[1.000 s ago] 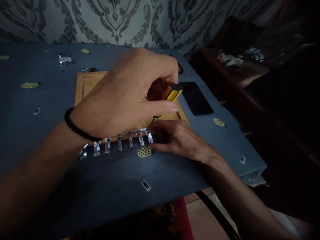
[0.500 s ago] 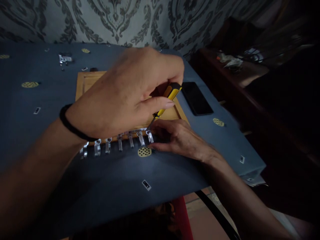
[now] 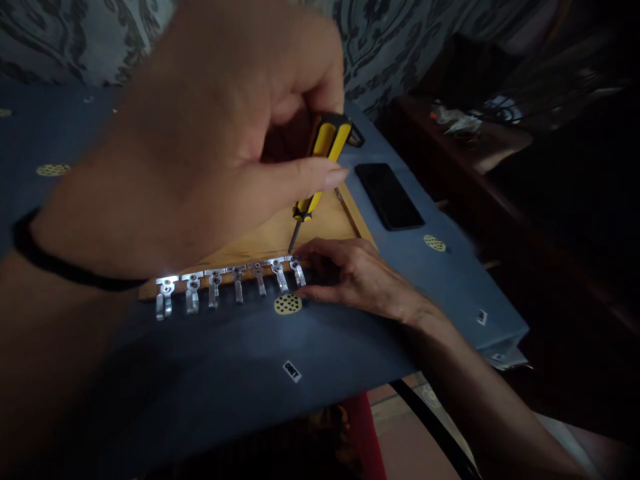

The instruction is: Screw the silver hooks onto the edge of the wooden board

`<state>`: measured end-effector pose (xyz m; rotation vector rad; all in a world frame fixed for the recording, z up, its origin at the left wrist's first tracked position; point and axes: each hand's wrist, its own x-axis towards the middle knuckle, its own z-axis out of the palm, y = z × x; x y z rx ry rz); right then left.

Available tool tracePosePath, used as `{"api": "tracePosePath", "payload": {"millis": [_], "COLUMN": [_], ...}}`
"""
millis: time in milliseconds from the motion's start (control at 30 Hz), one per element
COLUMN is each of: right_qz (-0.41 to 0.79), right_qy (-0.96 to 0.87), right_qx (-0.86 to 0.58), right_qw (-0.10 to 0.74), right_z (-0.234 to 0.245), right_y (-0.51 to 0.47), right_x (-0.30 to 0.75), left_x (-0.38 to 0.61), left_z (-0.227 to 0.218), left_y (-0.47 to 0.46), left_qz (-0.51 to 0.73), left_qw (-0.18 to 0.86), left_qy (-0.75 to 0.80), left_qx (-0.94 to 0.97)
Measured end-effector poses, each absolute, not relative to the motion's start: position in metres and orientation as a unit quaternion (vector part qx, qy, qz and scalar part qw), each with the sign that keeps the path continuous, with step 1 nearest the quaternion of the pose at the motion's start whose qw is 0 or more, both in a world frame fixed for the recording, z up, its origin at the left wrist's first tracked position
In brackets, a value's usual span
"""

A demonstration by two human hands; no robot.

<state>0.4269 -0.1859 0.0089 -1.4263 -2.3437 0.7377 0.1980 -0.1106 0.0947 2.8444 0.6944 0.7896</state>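
My left hand, with a black band at the wrist, is closed round a screwdriver with a yellow and black handle. Its shaft slants down, and the tip is just behind the right end of a row of shiny metal hooks. These hooks lie along the near edge of a wooden board, with screw heads showing on several. The fingers and thumb of my right hand close about the end metal hook at the board's near right corner. My left hand covers much of the board.
A black phone lies right of the board on the blue patterned tablecloth. Behind the phone is a small dark looped object. Patterned cloth hangs at the back. A dark wooden ledge with clutter stands at the right.
My left hand has risen toward the camera and left with the screwdriver, whose tip has drawn back from the end hook. More hooks show at the left. The right hand stays in place.
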Motion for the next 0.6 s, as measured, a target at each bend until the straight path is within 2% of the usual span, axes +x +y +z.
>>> {"api": "tracePosePath", "payload": {"millis": [67,167,600], "right_qz": [0.254,0.254,0.272], "right_qy": [-0.816,-0.815,-0.810], "right_qx": [-0.498,-0.500,-0.501], "right_qw": [0.151,0.148,0.135], "right_z": [0.009,0.009,0.013], "right_y": [-0.186,-0.187,-0.186], "right_x": [0.427,0.426,0.424], "left_x": [0.210,0.221,0.219], "left_z": [0.102,0.110,0.099], "left_y": [-0.124,-0.137,-0.132], "left_qz": [0.283,0.262,0.286], "left_qw": [0.087,0.072,0.111], "left_qy": [0.288,0.312,0.289], "left_qx": [0.911,0.910,0.907]}}
